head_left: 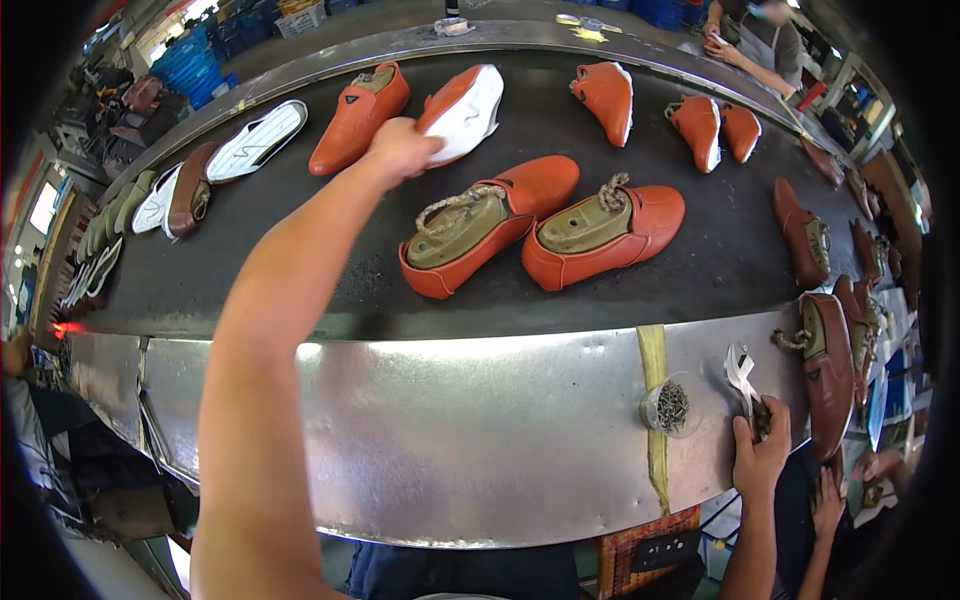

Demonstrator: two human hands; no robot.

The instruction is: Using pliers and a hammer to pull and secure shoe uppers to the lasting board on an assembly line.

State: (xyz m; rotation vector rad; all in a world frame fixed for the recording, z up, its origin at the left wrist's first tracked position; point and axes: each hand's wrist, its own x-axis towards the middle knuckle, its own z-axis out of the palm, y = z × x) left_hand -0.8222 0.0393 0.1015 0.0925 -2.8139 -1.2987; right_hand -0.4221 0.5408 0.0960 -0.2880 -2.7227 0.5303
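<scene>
Reaching across the dark belt, my left hand (403, 150) grips an orange-red shoe (466, 112) tipped so its white sole shows. Another orange-red shoe (358, 122) lies just left of it. Closer to me sit two orange-red shoes, one (540, 187) left of the other (655, 222), both with olive lasts and rope loops inside. At the metal edge on the right, my right hand (762, 447) is closed round the handles of silver pliers (741, 372), jaws pointing away from me. Left of the pliers stands a clear cup of small nails (673, 406).
Brown and white-soled shoes (258, 142) line the belt's left part. More orange-red shoes (606, 100) lie at the far right, with brown shoes (828, 372) along the right end. A yellow strap (652, 355) crosses the metal edge (480, 420). Co-workers stand far right (765, 45) and near right (826, 508).
</scene>
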